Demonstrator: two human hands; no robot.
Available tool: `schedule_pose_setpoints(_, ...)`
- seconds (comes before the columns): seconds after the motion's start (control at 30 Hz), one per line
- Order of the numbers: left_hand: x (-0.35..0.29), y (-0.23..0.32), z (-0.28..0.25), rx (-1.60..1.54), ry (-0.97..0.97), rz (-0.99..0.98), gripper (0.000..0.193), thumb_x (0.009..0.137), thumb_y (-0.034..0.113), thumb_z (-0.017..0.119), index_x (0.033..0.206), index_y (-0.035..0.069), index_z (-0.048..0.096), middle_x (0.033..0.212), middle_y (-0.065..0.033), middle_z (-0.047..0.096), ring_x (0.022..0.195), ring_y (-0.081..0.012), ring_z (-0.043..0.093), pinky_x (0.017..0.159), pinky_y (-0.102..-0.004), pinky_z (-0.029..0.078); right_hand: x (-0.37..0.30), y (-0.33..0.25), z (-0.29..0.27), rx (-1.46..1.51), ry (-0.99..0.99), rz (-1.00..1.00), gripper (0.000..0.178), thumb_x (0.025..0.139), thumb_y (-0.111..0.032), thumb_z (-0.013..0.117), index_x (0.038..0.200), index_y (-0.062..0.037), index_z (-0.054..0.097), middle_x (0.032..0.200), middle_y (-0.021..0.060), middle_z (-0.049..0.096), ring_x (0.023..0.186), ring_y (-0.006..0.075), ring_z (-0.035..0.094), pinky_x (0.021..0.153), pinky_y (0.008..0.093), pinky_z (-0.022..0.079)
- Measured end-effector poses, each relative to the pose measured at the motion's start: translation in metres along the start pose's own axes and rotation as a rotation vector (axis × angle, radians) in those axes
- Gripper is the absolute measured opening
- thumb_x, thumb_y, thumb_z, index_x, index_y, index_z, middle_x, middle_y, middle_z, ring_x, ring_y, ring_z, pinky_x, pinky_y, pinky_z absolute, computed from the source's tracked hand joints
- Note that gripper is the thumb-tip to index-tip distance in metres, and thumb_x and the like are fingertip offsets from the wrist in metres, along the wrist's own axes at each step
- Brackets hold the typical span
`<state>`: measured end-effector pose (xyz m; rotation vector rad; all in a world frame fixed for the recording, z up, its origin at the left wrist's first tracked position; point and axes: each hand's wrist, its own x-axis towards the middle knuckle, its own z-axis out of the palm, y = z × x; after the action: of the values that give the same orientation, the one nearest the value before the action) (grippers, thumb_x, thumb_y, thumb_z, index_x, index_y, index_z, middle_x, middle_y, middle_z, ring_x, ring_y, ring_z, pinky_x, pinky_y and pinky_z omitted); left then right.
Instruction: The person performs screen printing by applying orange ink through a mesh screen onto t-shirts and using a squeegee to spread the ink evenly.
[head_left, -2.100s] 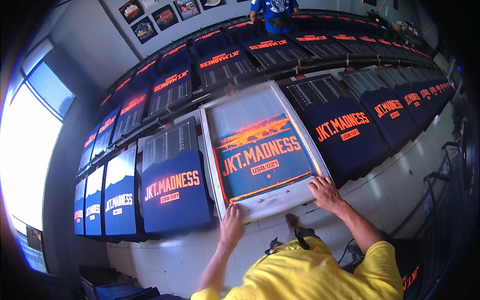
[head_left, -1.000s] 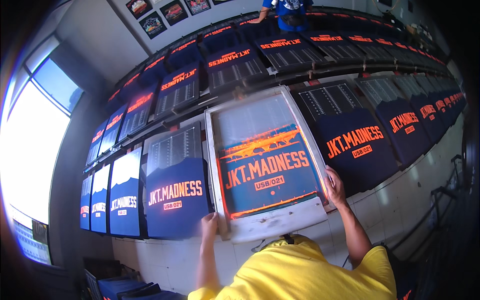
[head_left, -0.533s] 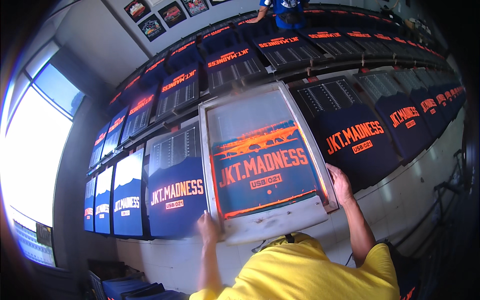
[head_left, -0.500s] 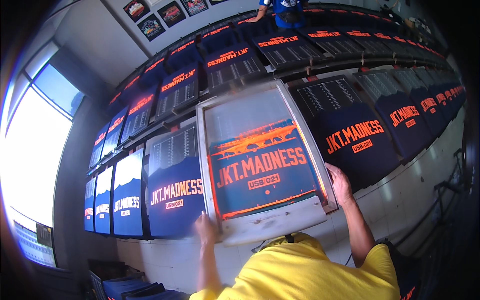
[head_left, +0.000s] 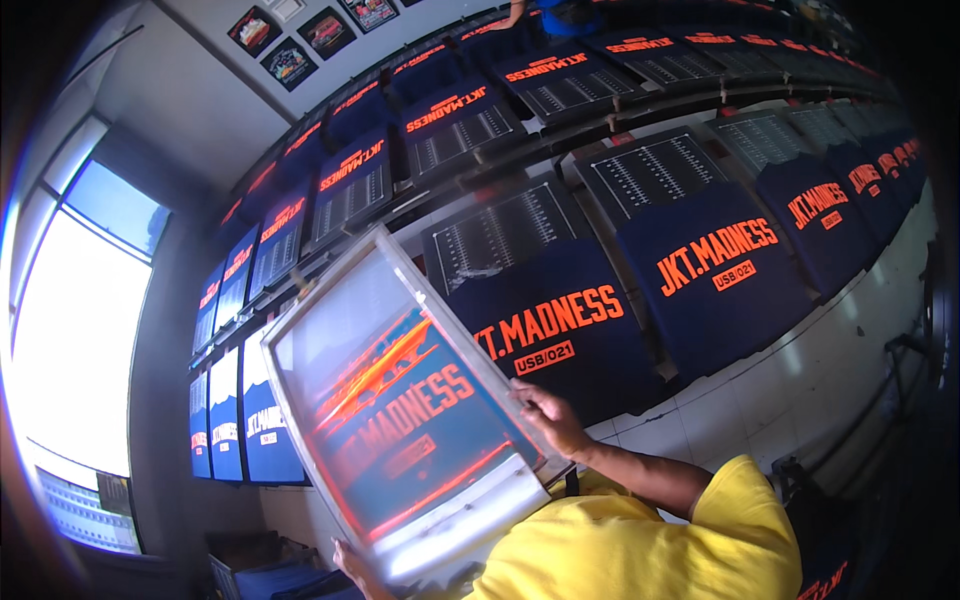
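Note:
My right hand (head_left: 548, 412) is closed on the right side rail of a screen-printing frame (head_left: 400, 400), near its lower corner. The frame is held tilted, turned to the left, with its top leaning over the row of boards. Orange ink lies smeared across its mesh, above a lettering stencil, and along its lower edge. My left hand (head_left: 355, 562) grips the lower left corner, its fingers partly hidden. Just right of the frame, a navy shirt (head_left: 600, 375) with fresh-looking orange lettering lies on a dark printing board (head_left: 505, 232).
More navy shirts (head_left: 735, 315) with orange print lie on boards along the right. A second row (head_left: 455, 125) runs behind, past a rail. Part of another person in blue (head_left: 572, 18) shows at the far side. A dark bin (head_left: 245, 560) with cloth stands lower left.
Both hands have carried the frame left and tilted it. The shirt it covered, with its orange lettering, now shows to its right. The view has shifted too.

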<state>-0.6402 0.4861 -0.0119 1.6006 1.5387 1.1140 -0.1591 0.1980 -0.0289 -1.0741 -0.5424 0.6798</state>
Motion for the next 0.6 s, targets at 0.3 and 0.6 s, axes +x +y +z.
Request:
schedule_pose_setpoints(0.3, -0.029, -0.02, -0.071, -0.151, 0.162, -0.278, 0.042, 0.101, 0.04, 0.046, 0.087, 0.002, 0.06, 0.076, -0.0046, 0.056, 0.067, -0.0177, 0.058, 0.061, -0.0344, 0.047, 0.02, 0.04, 0.097, 0.035, -0.213, 0.092, 0.034, 0.096, -0.012, 0.06, 0.128, -0.0013, 0.06, 0.145, 0.0182, 0.047, 0.139, 0.022, 0.042, 0.115, 0.0343, 0.033)
schedule_pose_setpoints(0.6, 0.06, -0.093, -0.095, -0.129, 0.049, -0.272, 0.044, 0.101, 0.041, 0.045, 0.089, 0.002, 0.061, 0.077, -0.0056, 0.057, 0.068, -0.0184, 0.059, 0.064, -0.0352, 0.048, 0.054, 0.096, 0.18, -0.102, 0.055, 0.243, 0.032, 0.094, -0.011, 0.066, 0.122, 0.0049, 0.063, 0.103, 0.007, 0.071, 0.091, 0.0091, 0.065, 0.081, 0.0246, 0.053)
